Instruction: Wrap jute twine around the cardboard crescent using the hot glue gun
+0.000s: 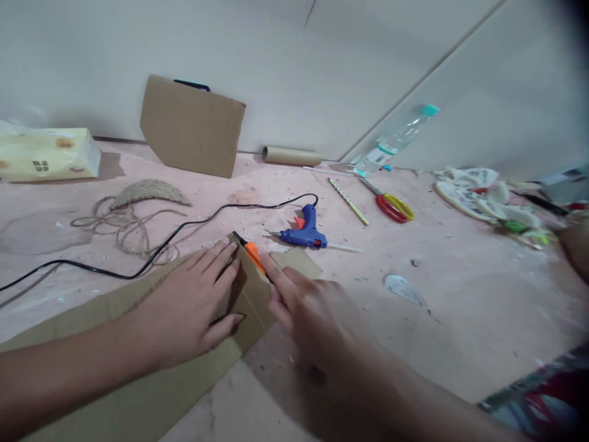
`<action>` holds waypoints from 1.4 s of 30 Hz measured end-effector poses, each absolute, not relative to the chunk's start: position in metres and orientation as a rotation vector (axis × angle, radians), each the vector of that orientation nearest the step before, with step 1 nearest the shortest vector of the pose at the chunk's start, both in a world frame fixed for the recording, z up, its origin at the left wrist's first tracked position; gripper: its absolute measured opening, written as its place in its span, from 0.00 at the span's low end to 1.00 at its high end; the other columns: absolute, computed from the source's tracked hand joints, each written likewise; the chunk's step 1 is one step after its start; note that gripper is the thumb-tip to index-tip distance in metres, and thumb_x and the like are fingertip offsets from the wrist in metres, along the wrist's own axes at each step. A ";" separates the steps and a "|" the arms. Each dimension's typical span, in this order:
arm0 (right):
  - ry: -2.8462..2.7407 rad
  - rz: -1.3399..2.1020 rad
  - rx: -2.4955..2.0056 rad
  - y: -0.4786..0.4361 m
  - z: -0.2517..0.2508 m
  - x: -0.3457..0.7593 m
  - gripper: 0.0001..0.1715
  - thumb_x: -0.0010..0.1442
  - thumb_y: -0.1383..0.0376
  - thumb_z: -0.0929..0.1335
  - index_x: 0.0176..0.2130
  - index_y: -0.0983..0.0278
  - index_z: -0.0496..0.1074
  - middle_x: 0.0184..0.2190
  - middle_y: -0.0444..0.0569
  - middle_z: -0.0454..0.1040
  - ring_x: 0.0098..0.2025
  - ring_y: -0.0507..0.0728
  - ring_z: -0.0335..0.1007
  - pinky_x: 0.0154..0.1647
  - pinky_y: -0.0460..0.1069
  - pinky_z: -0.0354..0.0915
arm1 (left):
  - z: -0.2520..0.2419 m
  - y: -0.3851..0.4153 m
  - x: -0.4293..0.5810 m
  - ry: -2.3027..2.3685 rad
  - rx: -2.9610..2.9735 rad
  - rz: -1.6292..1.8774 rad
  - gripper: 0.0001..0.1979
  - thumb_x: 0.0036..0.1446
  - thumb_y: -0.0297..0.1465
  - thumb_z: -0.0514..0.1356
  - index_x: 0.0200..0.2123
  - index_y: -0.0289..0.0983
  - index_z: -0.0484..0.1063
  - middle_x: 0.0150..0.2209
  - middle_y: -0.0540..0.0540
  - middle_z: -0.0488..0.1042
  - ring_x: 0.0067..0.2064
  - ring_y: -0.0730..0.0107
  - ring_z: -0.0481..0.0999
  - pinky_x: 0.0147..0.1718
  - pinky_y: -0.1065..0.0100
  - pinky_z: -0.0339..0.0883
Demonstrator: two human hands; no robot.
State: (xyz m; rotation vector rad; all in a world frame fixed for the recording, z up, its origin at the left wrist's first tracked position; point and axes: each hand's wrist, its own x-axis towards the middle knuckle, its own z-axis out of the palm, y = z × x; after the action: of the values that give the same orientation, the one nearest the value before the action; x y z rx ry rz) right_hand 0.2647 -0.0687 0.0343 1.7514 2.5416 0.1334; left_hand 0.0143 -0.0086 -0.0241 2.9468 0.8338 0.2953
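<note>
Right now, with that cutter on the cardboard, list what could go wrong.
1. The left hand presses the cardboard flat right beside the orange cutter held by the right hand; a slip could likely nick the fingers.
2. The glue gun lies close by, its black cord running along the cardboard's edge; the cutter could snag it.

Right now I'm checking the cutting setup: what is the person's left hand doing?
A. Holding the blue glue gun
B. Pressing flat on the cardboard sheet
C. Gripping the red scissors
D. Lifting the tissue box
B: the left hand lies palm-down, fingers spread, on the cardboard sheet beside the orange cutter.
</note>
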 end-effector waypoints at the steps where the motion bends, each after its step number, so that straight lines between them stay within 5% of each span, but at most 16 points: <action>1: 2.539 0.114 1.767 -0.070 0.031 0.265 0.34 0.71 0.73 0.69 0.73 0.67 0.78 0.33 0.45 0.85 0.25 0.53 0.75 0.27 0.51 0.51 | -0.024 -0.009 0.014 0.830 2.952 0.288 0.40 0.82 0.52 0.56 0.79 0.24 0.67 0.83 0.18 0.63 0.84 0.30 0.66 0.80 0.40 0.66; 16: 2.402 0.039 1.808 -0.074 0.036 0.263 0.45 0.72 0.72 0.67 0.84 0.61 0.66 0.34 0.46 0.88 0.27 0.54 0.79 0.27 0.51 0.49 | -0.030 -0.013 0.016 0.863 2.947 0.268 0.43 0.82 0.52 0.55 0.79 0.19 0.67 0.83 0.16 0.59 0.85 0.29 0.64 0.82 0.40 0.61; 29: 2.432 -0.035 1.865 -0.112 0.038 0.277 0.44 0.73 0.73 0.66 0.83 0.63 0.67 0.27 0.39 0.82 0.23 0.52 0.76 0.27 0.47 0.56 | -0.026 -0.009 0.018 0.883 2.915 0.218 0.41 0.81 0.52 0.54 0.77 0.23 0.73 0.82 0.19 0.65 0.84 0.31 0.65 0.82 0.42 0.60; 34: 2.571 -0.005 1.872 -0.148 0.027 0.298 0.38 0.80 0.70 0.63 0.83 0.62 0.66 0.30 0.40 0.82 0.22 0.51 0.78 0.25 0.47 0.58 | -0.026 -0.008 0.017 0.904 2.916 0.212 0.43 0.80 0.52 0.54 0.78 0.22 0.70 0.83 0.20 0.62 0.85 0.33 0.65 0.82 0.44 0.59; 42: 2.609 -0.038 1.834 -0.186 0.034 0.312 0.50 0.83 0.73 0.61 0.90 0.56 0.36 0.31 0.36 0.81 0.24 0.51 0.80 0.25 0.45 0.65 | -0.027 -0.005 0.013 0.901 2.914 0.188 0.45 0.81 0.55 0.48 0.80 0.21 0.69 0.84 0.21 0.60 0.85 0.34 0.63 0.83 0.43 0.59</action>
State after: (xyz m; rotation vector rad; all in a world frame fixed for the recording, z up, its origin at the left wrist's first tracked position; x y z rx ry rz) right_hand 0.3119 -0.1862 0.0337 1.8339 2.6094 -0.0379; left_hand 0.0133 -0.0055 -0.0268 2.9143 0.9010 0.1881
